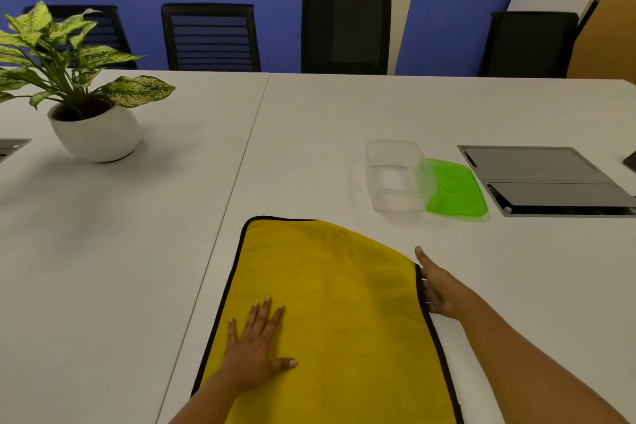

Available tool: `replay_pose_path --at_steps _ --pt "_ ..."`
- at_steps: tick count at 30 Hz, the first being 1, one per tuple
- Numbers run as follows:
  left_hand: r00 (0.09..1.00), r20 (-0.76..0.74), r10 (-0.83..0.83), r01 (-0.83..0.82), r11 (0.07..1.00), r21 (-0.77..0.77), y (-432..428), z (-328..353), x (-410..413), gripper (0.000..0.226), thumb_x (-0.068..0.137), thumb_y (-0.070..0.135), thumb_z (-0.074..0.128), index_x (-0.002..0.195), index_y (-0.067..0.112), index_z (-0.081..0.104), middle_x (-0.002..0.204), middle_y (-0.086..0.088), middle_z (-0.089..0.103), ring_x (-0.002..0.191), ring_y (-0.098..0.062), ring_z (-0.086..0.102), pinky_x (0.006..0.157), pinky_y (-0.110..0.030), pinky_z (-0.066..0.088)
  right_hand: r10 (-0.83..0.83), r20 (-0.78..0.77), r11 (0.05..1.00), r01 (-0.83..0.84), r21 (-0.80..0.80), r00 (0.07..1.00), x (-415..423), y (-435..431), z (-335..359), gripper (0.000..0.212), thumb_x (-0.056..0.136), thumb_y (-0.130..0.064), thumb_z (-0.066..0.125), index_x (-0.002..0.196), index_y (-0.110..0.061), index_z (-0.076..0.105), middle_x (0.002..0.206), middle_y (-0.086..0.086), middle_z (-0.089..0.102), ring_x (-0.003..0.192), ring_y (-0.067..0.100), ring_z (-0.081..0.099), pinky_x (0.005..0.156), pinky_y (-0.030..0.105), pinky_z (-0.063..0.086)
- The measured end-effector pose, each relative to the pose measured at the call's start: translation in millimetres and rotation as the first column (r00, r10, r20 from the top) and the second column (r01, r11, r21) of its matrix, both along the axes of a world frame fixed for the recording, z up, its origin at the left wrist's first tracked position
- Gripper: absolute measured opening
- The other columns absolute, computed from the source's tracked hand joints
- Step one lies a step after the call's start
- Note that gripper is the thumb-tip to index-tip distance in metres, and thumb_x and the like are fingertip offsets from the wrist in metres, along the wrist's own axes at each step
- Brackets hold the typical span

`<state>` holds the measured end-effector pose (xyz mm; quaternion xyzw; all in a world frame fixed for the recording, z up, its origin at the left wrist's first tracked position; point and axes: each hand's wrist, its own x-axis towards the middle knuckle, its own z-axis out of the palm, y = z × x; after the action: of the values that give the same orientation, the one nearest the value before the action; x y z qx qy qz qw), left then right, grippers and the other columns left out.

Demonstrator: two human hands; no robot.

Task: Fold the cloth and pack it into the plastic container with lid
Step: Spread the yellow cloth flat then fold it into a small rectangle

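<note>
A yellow cloth [337,303] with black trim lies spread flat on the white table [137,251] in front of me. My left hand [256,351] rests palm down on its left part, fingers spread. At the cloth's right edge, my right hand [437,289] has its fingers tucked at the black hem, thumb pointing away. Beyond the cloth to the right stands a clear plastic container [395,179], open. Its green lid [457,189] lies flat just right of it, touching its side.
A potted plant in a white pot [96,134] stands at the far left. A grey cable hatch [547,179] is set into the table right of the lid. Several black chairs [346,31] line the far edge.
</note>
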<state>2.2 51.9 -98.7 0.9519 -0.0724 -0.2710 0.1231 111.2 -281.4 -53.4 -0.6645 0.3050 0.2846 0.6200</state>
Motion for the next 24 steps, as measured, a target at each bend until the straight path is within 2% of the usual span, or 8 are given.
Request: replay_pose_path --at_steps 3,6,10,13,16,18,21,24 --pt "1.0 0.015 -0.008 0.009 1.0 -0.014 3 -5 0 0.086 0.034 0.098 -0.001 0.09 0.062 -0.056 0.098 0.038 -0.066 0.09 0.015 -0.063 0.104 -0.041 -0.019 -0.08 0.05 0.997 0.079 0.026 0.996 12 5 1 0.039 0.091 -0.02 0.054 0.127 -0.005 0.051 0.104 0.015 0.059 0.083 0.028 0.056 0.071 0.038 0.047" --pt "1.0 0.022 -0.003 0.003 1.0 -0.026 2 -5 -1 0.086 0.035 0.097 -0.001 0.091 0.062 -0.056 0.099 0.038 -0.066 0.091 0.015 -0.063 0.104 -0.041 -0.02 -0.165 0.217 0.985 0.15 0.086 0.962 22 10 1 0.055 0.088 0.012 0.039 0.137 -0.013 0.044 0.124 0.014 0.054 0.095 0.032 0.055 0.072 0.038 0.048" --pt "0.999 0.039 0.007 -0.005 0.999 -0.037 2 -8 -1 0.085 0.035 0.098 -0.002 0.091 0.063 -0.055 0.099 0.039 -0.065 0.092 0.015 -0.062 0.104 -0.04 -0.02 -0.229 0.419 0.97 0.173 0.169 0.878 16 12 8 0.072 0.076 0.027 0.027 0.136 -0.009 0.043 0.128 0.008 0.052 0.1 0.029 0.057 0.069 0.028 0.056" --pt "0.998 0.059 0.019 -0.015 0.998 -0.067 4 -11 -2 0.085 0.037 0.098 0.001 0.094 0.065 -0.053 0.102 0.041 -0.063 0.095 0.017 -0.06 0.104 -0.041 -0.02 -0.248 0.45 0.969 0.209 0.135 0.858 7 7 7 0.068 0.076 0.028 0.03 0.133 -0.005 0.046 0.125 0.006 0.052 0.094 0.023 0.058 0.064 0.024 0.058" --pt "0.997 0.069 0.042 -0.037 0.997 -0.074 4 -12 -2 0.084 0.037 0.098 0.0 0.094 0.066 -0.052 0.112 0.04 -0.059 0.096 0.018 -0.059 0.106 -0.041 -0.019 -0.182 0.362 0.969 0.229 -0.09 0.914 -4 -2 -6 0.047 0.088 0.008 0.048 0.132 -0.006 0.048 0.131 0.01 0.053 0.106 0.027 0.053 0.084 0.033 0.048" --pt "0.993 0.091 0.07 -0.063 0.995 -0.081 3 -11 -1 0.085 0.035 0.098 -0.004 0.102 0.066 -0.047 0.134 0.026 -0.046 0.105 0.018 -0.055 0.108 -0.041 -0.017 -0.071 0.286 0.955 0.148 -0.256 0.956 -15 -6 -17 0.043 0.09 -0.006 0.055 0.132 -0.006 0.047 0.132 0.018 0.053 0.101 0.025 0.05 0.089 0.037 0.044" --pt "0.972 0.158 0.174 -0.162 0.983 -0.087 0 -8 -1 0.121 0.033 0.095 -0.017 0.142 0.044 -0.008 0.155 0.005 -0.018 0.144 -0.006 -0.016 0.117 -0.043 -0.004 0.009 0.272 0.928 0.093 -0.361 0.962 -31 -6 -26 0.044 0.088 -0.014 0.061 0.128 -0.005 0.048 0.129 0.02 0.054 0.097 0.022 0.049 0.089 0.039 0.044" --pt "0.887 0.254 0.386 -0.36 0.922 -0.145 3 1 3 0.118 0.055 0.092 0.002 0.142 0.019 0.033 0.155 -0.004 0.023 0.143 -0.023 0.021 0.113 -0.044 0.025 0.063 0.286 0.916 0.058 -0.398 0.956 -42 -4 -28 0.047 0.084 -0.015 0.066 0.125 -0.004 0.047 0.125 0.021 0.056 0.094 0.023 0.05 0.078 0.032 0.044"
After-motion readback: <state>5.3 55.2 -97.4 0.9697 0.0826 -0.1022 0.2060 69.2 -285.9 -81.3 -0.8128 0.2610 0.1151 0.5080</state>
